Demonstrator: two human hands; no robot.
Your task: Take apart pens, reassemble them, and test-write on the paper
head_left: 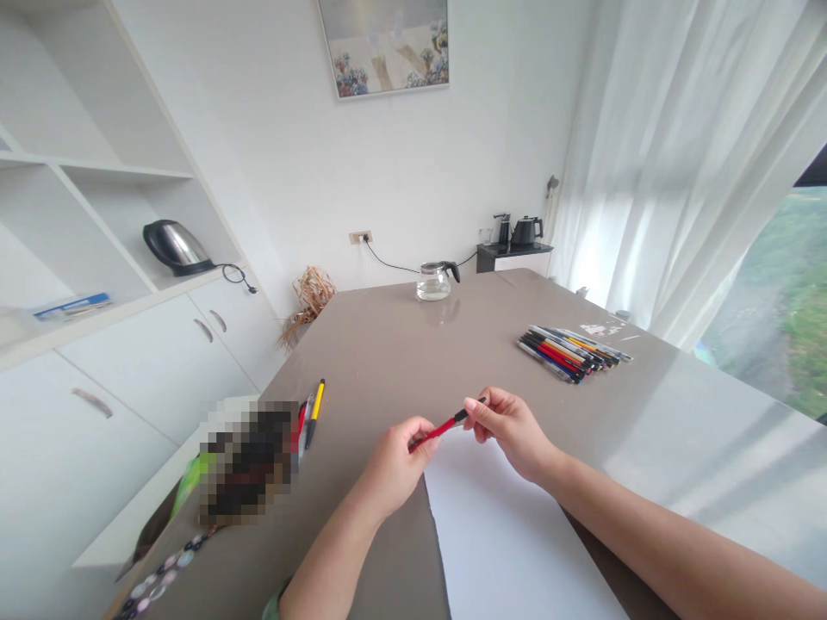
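Between my two hands is a red pen (443,428) with a black end, held above the top edge of a white sheet of paper (510,534). My left hand (401,456) pinches the red barrel. The fingers of my right hand (500,422) close on the black end. To the left on the table lie a yellow pen (316,412) and a few others, partly behind a blurred dark patch. A pile of pens (568,351) in red, black, white, blue and yellow lies farther off on the right.
A glass pot (433,282) with clear liquid stands at the table's (388,344) far end. White scraps (604,329) lie behind the pen pile. A beaded strap (169,572) hangs near the left edge. White cabinets (148,379) line the left, a curtain (633,155) the right.
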